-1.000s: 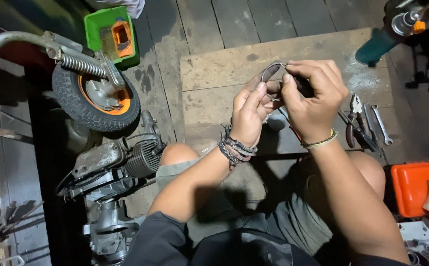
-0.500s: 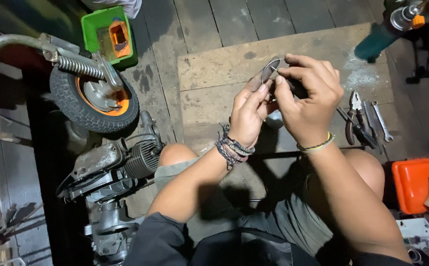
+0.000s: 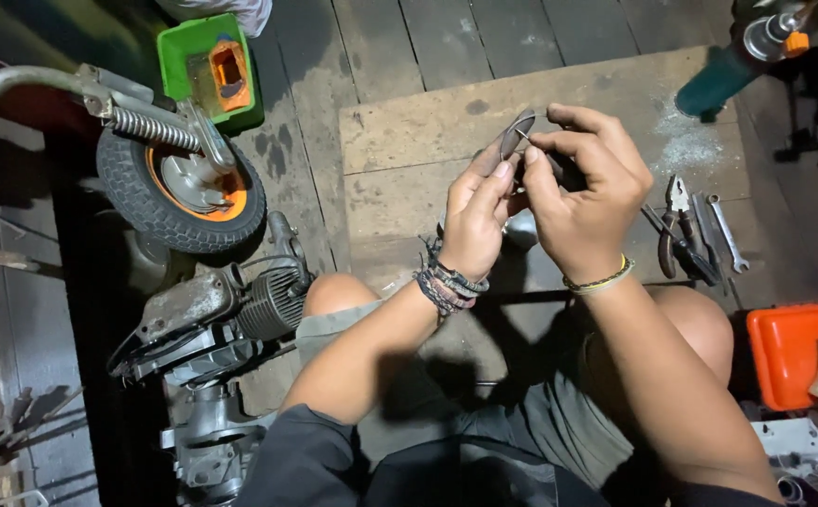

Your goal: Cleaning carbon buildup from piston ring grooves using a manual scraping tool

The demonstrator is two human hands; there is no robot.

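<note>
Both hands grip a small curved metal part at upper centre of frame.

Left hand (image 3: 476,218) fingertips pinch the curved metal part (image 3: 516,132); right hand (image 3: 585,188) fingers close on it from the other side, above the wooden board (image 3: 409,131). Pliers (image 3: 676,225) and a wrench (image 3: 726,233) lie at right. Green box with orange insert (image 3: 212,66) sits upper left, beside the orange-rimmed wheel (image 3: 179,192); orange container (image 3: 789,352) lower right.

Between your fingers you hold a small curved grey metal piece (image 3: 516,131), dull with a faint sheen. Under it lies a pale, rough, scuffed wooden board (image 3: 409,141) on dark weathered wooden floor planks (image 3: 446,38). The worn steel pliers (image 3: 676,225) look matt. The black rubber tyre (image 3: 137,202) is knobbly; the orange plastic tray (image 3: 789,352) is smooth and glossy.
</note>
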